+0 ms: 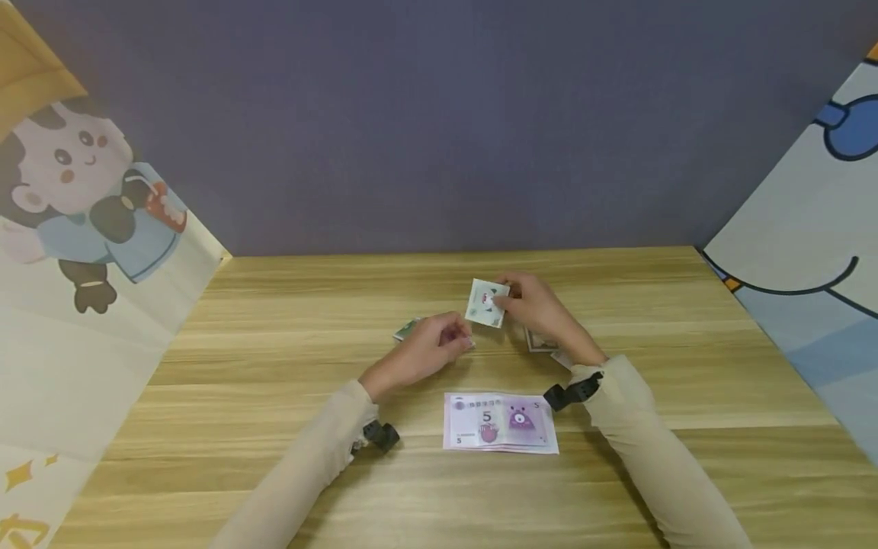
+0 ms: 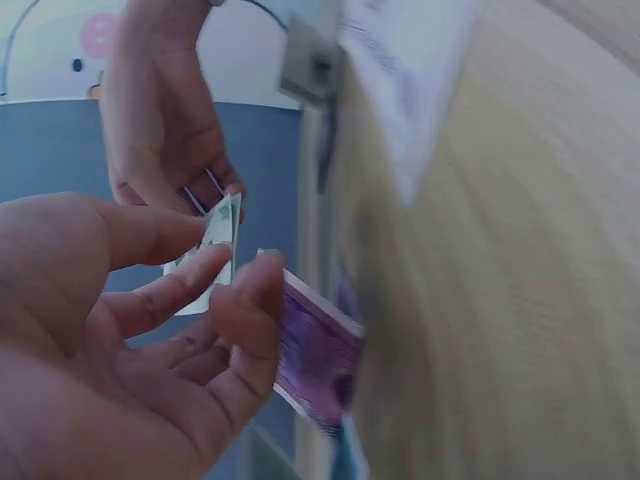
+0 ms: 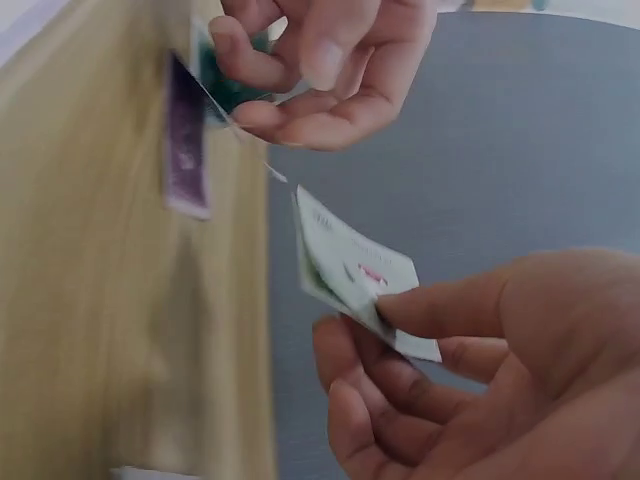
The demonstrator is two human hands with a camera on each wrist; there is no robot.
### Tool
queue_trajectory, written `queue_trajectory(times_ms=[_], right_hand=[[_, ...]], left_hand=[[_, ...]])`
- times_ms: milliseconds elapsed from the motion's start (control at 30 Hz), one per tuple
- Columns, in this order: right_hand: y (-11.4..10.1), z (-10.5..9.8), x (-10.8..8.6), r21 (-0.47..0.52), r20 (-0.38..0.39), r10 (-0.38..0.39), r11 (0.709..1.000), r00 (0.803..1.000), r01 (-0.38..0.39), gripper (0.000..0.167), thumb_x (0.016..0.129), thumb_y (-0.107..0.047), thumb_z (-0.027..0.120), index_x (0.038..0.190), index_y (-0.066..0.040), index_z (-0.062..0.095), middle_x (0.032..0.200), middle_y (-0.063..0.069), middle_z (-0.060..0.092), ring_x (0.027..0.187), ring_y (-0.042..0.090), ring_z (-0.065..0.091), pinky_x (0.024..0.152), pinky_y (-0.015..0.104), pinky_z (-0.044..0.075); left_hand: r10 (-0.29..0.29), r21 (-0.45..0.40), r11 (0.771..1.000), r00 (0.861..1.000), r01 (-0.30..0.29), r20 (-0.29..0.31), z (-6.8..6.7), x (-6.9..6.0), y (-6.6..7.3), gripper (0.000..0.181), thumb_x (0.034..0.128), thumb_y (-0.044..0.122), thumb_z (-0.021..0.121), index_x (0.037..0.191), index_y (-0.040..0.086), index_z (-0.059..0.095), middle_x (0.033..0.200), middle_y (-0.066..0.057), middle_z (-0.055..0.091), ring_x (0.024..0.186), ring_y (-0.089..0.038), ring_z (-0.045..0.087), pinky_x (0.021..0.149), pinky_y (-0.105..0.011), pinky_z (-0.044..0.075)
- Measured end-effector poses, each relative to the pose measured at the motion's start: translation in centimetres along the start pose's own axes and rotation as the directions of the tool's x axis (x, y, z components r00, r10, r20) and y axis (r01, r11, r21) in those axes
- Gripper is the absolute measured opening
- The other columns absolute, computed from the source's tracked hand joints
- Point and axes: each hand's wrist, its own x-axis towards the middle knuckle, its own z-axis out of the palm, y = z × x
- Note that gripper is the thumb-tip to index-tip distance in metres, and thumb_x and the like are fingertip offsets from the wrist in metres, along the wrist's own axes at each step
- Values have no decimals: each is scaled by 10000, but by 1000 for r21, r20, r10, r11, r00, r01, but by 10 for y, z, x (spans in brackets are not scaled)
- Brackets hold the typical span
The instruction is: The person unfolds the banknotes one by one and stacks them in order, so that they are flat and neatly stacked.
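Note:
My right hand (image 1: 538,309) pinches a folded pale green play banknote (image 1: 485,303) between thumb and fingers, above the table. In the right wrist view this note (image 3: 355,275) is bent double, its layers slightly apart. To its left is my left hand (image 1: 428,347), fingers curled, with a pale pink corner at the fingertips. A folded purple banknote (image 2: 318,350) hangs by those fingers in the left wrist view; their exact grip is partly hidden. A green note (image 1: 407,329) shows behind the left hand. Nearer me, purple 5 notes (image 1: 501,423) lie flat.
Brownish paper (image 1: 538,341) and a pale slip (image 1: 562,359) lie partly under my right forearm. The wooden table (image 1: 274,366) meets a dark blue back panel (image 1: 439,130). Cartoon-printed panels (image 1: 89,191) stand at both sides.

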Motion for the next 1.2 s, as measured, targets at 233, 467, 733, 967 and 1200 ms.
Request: queue_trajectory(times_ms=[233, 467, 733, 967, 1200], right_hand=[[-19, -7, -10, 48, 29, -144, 989, 989, 142, 263, 966, -58, 623, 1220, 7, 639, 897, 120, 672, 773, 325, 625, 626, 303, 518], [-42, -8, -21, 36, 99, -306, 952, 947, 304, 243, 951, -65, 653, 1191, -49, 687, 799, 40, 641, 676, 203, 567, 585, 280, 484], [-65, -11, -34, 135, 8, -272, 954, 962, 269, 358, 955, -139, 680, 1299, -95, 591, 840, 59, 662, 702, 213, 587, 620, 292, 490], [-74, -17, -60, 276, -106, -276, 915, 955, 295, 192, 960, -127, 672, 1105, -51, 572, 818, 115, 675, 710, 251, 660, 631, 319, 559], [-69, -31, -106, 369, -81, -382, 847, 921, 383, 145, 957, 21, 616, 1080, -52, 644, 905, 102, 664, 739, 213, 650, 629, 319, 568]], left_hand=[[-16, -56, 998, 971, 3, -239, -20, -3, 18, 143, 978, 157, 629, 989, 77, 511, 865, -59, 566, 768, -164, 537, 644, -272, 493], [-34, -150, 989, 987, 10, -159, -39, -8, 31, 317, 999, 288, 619, 1215, 75, 526, 932, -71, 654, 756, -280, 647, 640, -342, 546], [-2, -305, 952, 994, -31, -107, -46, -15, 43, 194, 1015, 196, 594, 933, 20, 600, 675, -122, 667, 538, -264, 616, 435, -266, 457], [54, -442, 883, 969, -158, -239, -39, -22, 64, 187, 1025, 155, 567, 969, -23, 564, 691, -161, 686, 522, -248, 628, 437, -307, 501], [179, -510, 837, 980, -199, -89, -28, -39, 95, 623, 1090, 461, 245, 1101, -28, 630, 853, -165, 693, 658, -321, 651, 507, -320, 509]])
